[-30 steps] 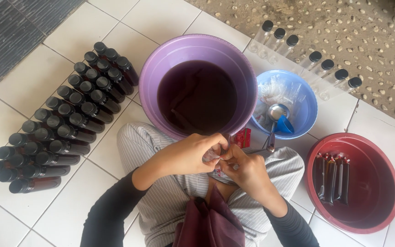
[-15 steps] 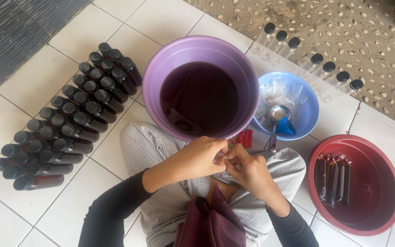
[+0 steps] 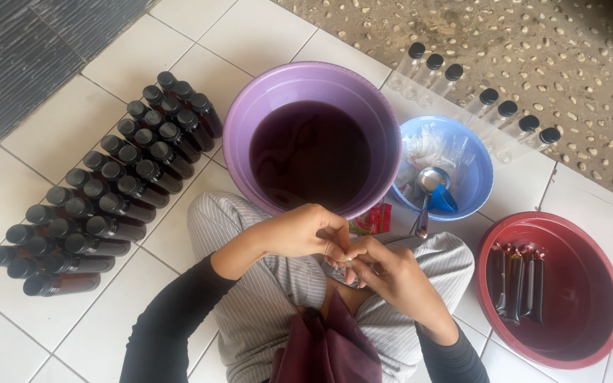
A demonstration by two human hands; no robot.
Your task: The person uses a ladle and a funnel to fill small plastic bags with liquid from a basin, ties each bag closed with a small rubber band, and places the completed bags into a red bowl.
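Hands [image 3: 349,259] unmoved beside purple basin [image 3: 250,106]

Free room and obstacles about the fingers [image 3: 342,250] of both hands, which meet over the lap. Directly ahead, the purple basin [image 3: 250,113] of dark liquid stands close, blocking forward passage. Ahead and right, the blue bowl [image 3: 478,159] and its ladle [image 3: 426,191] stand just beside the basin. Far right, the red basin [image 3: 590,284] holding filled packets occupies the floor. Far left, rows of capped dark bottles [image 3: 108,188] lie packed together. Bare white floor tiles [image 3: 172,227] remain between bottles and knee, and beyond the basin's left.
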